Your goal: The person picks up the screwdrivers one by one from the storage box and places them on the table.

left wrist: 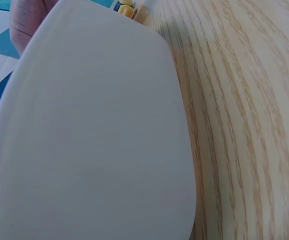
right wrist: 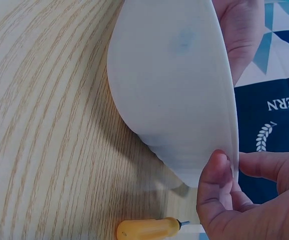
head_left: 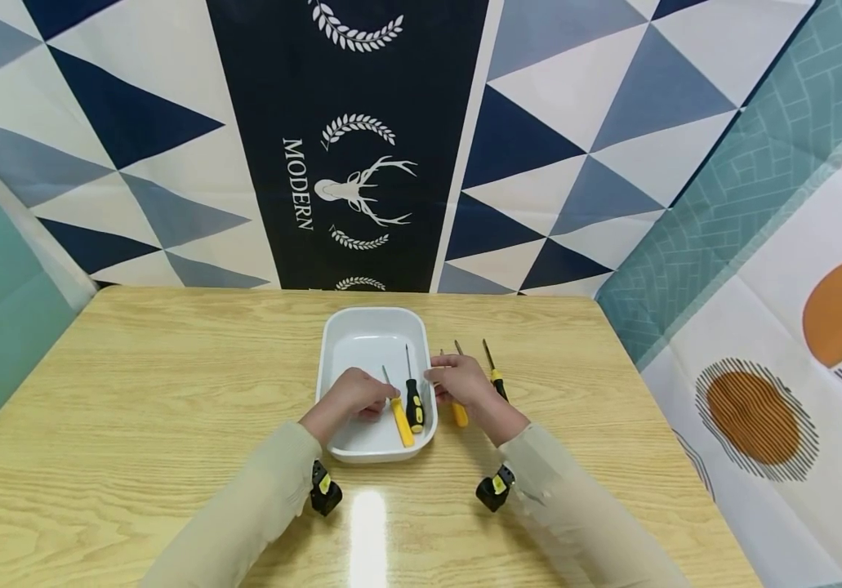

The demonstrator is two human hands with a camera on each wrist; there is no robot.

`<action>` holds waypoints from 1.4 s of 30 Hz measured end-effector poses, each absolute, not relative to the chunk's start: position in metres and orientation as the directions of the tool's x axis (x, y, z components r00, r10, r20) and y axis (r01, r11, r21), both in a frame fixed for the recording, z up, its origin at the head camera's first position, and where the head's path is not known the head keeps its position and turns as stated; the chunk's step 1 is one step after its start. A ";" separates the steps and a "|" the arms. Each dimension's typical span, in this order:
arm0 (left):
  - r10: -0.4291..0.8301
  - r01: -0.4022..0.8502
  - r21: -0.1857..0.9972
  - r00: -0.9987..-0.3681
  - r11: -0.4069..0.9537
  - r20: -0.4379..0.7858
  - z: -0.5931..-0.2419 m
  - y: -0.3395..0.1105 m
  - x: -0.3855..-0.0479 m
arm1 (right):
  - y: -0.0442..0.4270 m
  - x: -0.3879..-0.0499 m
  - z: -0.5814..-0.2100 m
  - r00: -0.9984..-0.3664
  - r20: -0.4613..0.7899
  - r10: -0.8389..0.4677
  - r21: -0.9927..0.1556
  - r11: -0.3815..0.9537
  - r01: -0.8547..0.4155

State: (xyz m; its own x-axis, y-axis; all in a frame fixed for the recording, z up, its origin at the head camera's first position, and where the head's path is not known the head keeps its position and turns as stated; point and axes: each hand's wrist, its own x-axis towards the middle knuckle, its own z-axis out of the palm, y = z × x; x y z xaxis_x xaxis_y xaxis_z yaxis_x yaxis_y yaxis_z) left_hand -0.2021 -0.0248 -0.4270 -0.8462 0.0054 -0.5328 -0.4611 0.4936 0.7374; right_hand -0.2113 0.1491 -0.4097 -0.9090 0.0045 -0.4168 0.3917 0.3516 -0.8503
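A white tray stands on the wooden table. Inside it lie a yellow-handled screwdriver and a black-and-yellow screwdriver, side by side on the right. My left hand reaches over the tray's left side and pinches the yellow screwdriver near the top of its handle. At the tray's right wall, my right hand pinches the rim between thumb and fingers, which the right wrist view shows closely. The left wrist view is mostly filled by the tray's outer wall, which hides the left hand's grip.
To the tray's right, partly under my right hand, lies an orange-yellow screwdriver. A black-and-yellow screwdriver lies farther right, and another shaft tip shows between them. Patterned cloth hangs behind the table.
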 end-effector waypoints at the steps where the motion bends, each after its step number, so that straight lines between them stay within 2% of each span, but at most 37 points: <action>1: 0.005 -0.467 0.739 -0.844 0.486 -0.536 -0.427 -0.024 -0.202 | 0.149 -0.211 -0.410 -0.909 -0.416 0.005 -0.850 0.353 0.391; 18: -0.004 -0.479 0.732 -0.838 0.485 -0.545 -0.433 -0.017 -0.206 | 0.149 -0.212 -0.411 -0.910 -0.414 0.006 -0.851 0.354 0.389; 42: -0.032 -0.401 0.735 -0.887 0.548 -0.460 -0.432 -0.012 -0.206 | 0.148 -0.211 -0.410 -0.910 -0.414 -0.006 -0.851 0.357 0.385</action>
